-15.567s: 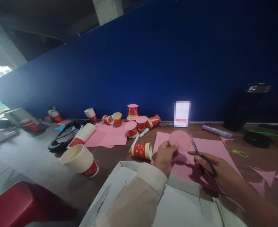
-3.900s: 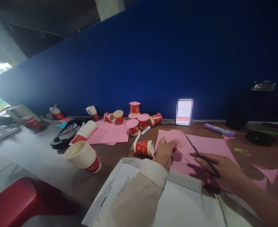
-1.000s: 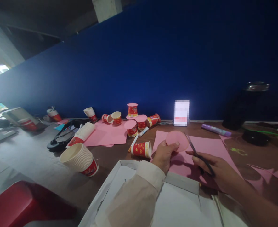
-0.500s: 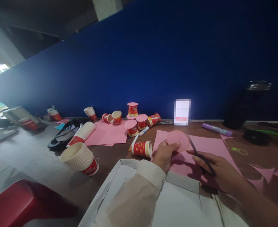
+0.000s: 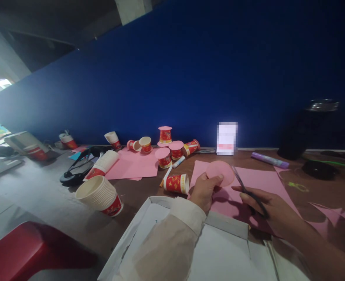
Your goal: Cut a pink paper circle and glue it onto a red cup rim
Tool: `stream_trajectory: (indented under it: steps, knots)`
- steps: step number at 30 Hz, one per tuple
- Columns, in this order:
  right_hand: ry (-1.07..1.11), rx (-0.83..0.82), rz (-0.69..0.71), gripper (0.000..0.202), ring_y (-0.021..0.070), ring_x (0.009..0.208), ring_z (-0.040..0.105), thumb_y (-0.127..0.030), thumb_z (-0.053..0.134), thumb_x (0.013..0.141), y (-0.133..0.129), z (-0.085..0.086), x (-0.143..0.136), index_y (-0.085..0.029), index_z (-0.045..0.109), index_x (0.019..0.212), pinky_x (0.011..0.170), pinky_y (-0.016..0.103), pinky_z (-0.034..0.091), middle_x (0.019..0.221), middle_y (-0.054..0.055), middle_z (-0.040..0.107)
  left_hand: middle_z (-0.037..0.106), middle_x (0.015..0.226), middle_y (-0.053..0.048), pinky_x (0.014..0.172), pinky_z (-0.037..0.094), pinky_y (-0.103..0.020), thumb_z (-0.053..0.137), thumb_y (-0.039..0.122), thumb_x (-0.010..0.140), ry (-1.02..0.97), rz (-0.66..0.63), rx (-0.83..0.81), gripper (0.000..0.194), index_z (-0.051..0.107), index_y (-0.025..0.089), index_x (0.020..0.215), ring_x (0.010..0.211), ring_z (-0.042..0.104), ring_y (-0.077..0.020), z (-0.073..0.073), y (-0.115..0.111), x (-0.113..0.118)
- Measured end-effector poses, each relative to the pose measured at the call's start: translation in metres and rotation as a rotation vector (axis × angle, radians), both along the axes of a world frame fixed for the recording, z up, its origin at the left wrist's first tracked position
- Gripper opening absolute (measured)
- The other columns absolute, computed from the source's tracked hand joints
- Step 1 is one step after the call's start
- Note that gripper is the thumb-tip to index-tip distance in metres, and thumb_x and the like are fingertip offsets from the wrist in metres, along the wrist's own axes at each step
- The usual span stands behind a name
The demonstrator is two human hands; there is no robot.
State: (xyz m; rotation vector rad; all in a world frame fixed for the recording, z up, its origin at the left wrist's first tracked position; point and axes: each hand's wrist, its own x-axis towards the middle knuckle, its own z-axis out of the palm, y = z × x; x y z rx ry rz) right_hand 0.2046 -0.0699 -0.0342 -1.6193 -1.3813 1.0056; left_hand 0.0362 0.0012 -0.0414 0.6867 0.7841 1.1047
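A round pink paper disc (image 5: 223, 173) is pinched between the thumb and fingers of my left hand (image 5: 204, 190). My right hand (image 5: 267, 203) is closed on dark-handled scissors (image 5: 256, 201), whose blades reach up to the disc's right edge. Beneath both hands lies a large pink sheet (image 5: 257, 181). A red paper cup (image 5: 176, 183) rests on its side left of my left hand. Farther back, several red cups carry pink discs, one of them raised on top (image 5: 165, 136).
A nested stack of cups (image 5: 100, 195) leans at the left, near a second pink sheet (image 5: 134, 166). A white box (image 5: 219, 249) is in front. Purple tube (image 5: 269, 160), dark bottle (image 5: 295, 132) and pink scraps (image 5: 327, 214) are at the right. A red stool (image 5: 28, 249) stands lower left.
The scissors' handles look slightly more spread beside the disc. Both hands keep nearly the same places, and the disc has barely shifted.
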Motion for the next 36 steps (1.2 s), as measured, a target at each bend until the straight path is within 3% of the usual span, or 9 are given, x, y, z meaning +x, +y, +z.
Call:
stream_trajectory:
  steps: [3, 7, 13, 17, 23, 36]
  knots:
    - [0.005, -0.012, -0.012, 0.064, 0.0179, 0.052, 0.059, -0.065, 0.067, 0.077, 0.000, 0.001, -0.001, -0.019, 0.075, 0.121, 0.047, 0.030, 0.048, 0.072, 0.004, 0.071, 0.060, 0.068, 0.000, 0.052, 0.043, -0.023, 0.089, 0.033, 0.051, -0.007, -0.005, 0.001, 0.050, 0.062, 0.013, 0.088, 0.056, 0.052, -0.0094, 0.000, 0.000, 0.000]
    - [-0.007, 0.001, -0.013, 0.061, 0.0188, 0.059, 0.062, -0.064, 0.068, 0.076, 0.000, 0.001, -0.001, -0.020, 0.077, 0.117, 0.057, 0.033, 0.054, 0.086, 0.006, 0.076, 0.061, 0.069, 0.000, 0.054, 0.046, -0.025, 0.089, 0.034, 0.052, -0.016, -0.025, 0.005, 0.051, 0.063, 0.012, 0.090, 0.055, 0.053, -0.0098, 0.002, -0.002, 0.000]
    - [-0.017, -0.018, -0.013, 0.062, 0.0171, 0.051, 0.057, -0.063, 0.068, 0.075, 0.000, 0.006, -0.001, -0.019, 0.076, 0.119, 0.049, 0.032, 0.050, 0.075, 0.005, 0.073, 0.062, 0.071, -0.001, 0.053, 0.044, -0.024, 0.089, 0.033, 0.051, -0.004, -0.013, -0.006, 0.052, 0.063, 0.013, 0.090, 0.057, 0.054, -0.0103, 0.004, -0.003, 0.000]
    - [-0.006, -0.010, -0.026, 0.060, 0.0175, 0.054, 0.059, -0.062, 0.070, 0.074, -0.002, 0.006, -0.003, -0.018, 0.078, 0.115, 0.052, 0.033, 0.051, 0.079, 0.006, 0.074, 0.059, 0.068, 0.001, 0.051, 0.041, -0.023, 0.089, 0.035, 0.051, 0.013, 0.009, -0.001, 0.051, 0.062, 0.014, 0.088, 0.054, 0.050, -0.0084, 0.003, -0.002, 0.000]
    - [0.073, -0.062, -0.043, 0.067, 0.0119, 0.043, 0.047, -0.064, 0.069, 0.076, -0.005, 0.005, -0.007, -0.017, 0.073, 0.123, 0.042, 0.029, 0.039, 0.069, 0.003, 0.068, 0.061, 0.071, 0.000, 0.052, 0.041, -0.023, 0.089, 0.036, 0.048, 0.012, 0.014, -0.001, 0.053, 0.063, 0.013, 0.088, 0.057, 0.052, -0.0098, 0.006, -0.003, -0.001]
    - [-0.018, 0.001, -0.035, 0.056, 0.0187, 0.054, 0.060, -0.061, 0.070, 0.075, -0.002, 0.010, -0.005, -0.020, 0.080, 0.110, 0.054, 0.034, 0.053, 0.077, 0.006, 0.075, 0.060, 0.069, 0.000, 0.051, 0.042, -0.023, 0.090, 0.035, 0.051, 0.000, -0.013, 0.010, 0.050, 0.062, 0.013, 0.087, 0.057, 0.053, -0.0098, 0.002, -0.002, 0.000]
